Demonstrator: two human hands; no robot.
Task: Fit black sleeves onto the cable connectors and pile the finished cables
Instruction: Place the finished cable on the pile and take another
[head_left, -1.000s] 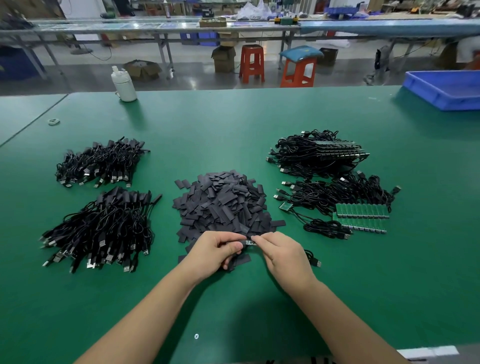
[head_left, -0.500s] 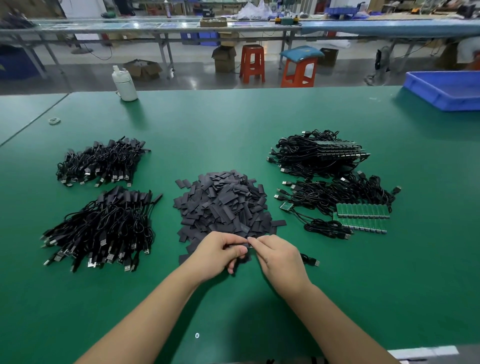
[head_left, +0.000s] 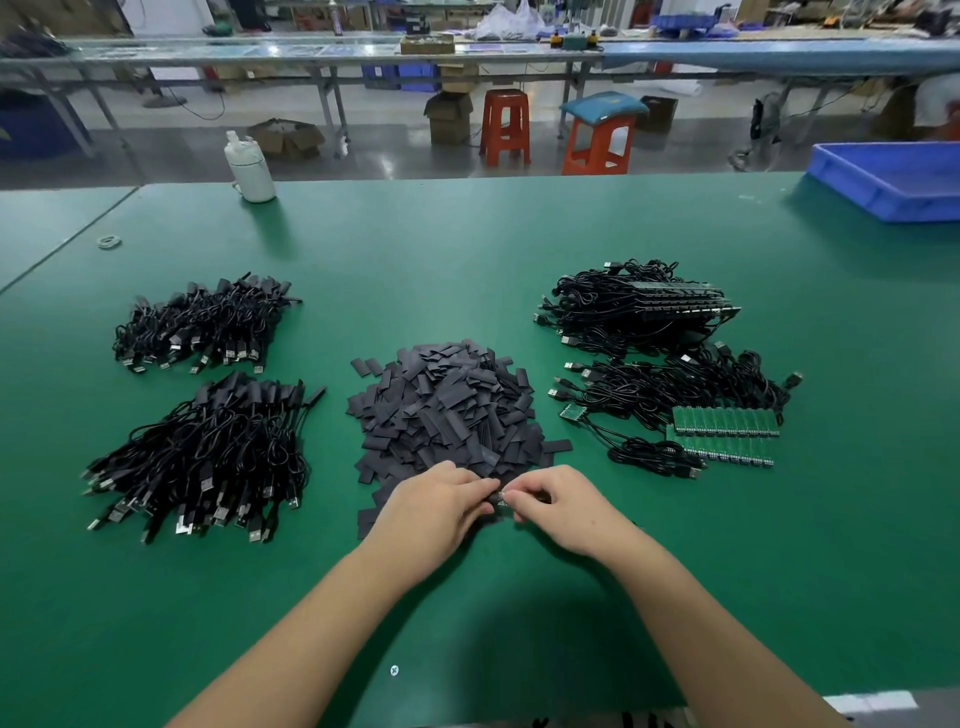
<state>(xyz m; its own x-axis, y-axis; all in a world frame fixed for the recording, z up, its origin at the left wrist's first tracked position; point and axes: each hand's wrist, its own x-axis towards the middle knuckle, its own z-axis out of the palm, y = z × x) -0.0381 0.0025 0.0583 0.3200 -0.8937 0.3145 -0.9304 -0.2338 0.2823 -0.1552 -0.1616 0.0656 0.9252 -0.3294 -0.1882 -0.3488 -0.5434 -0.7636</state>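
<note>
At the left of the frame lie two heaps of sleeved cables (head_left: 202, 457), one above the other, well apart from the hands. In the lower middle the left hand (head_left: 434, 506) pinches a black sleeve (head_left: 491, 500) in its grip, and the right hand (head_left: 558, 506) pinches the cable connector (head_left: 503, 500), a small glint between the two sets of fingertips. They meet at the near edge of the loose sleeve pile (head_left: 447, 408). The step in hand looks to be sliding the sleeve over the connector; it would go best with the sleeve's mouth held open and square to the connector, pushed straight on, not skewed. To the right sit unsleeved cables (head_left: 675, 389) with a row of green circuit boards (head_left: 724, 428).

The green surface (head_left: 467, 249) also carries a white bottle (head_left: 249, 169) at upper left and a blue tray (head_left: 893, 182) at upper right. Beyond are orange stools (head_left: 505, 127), cardboard boxes and long workbenches.
</note>
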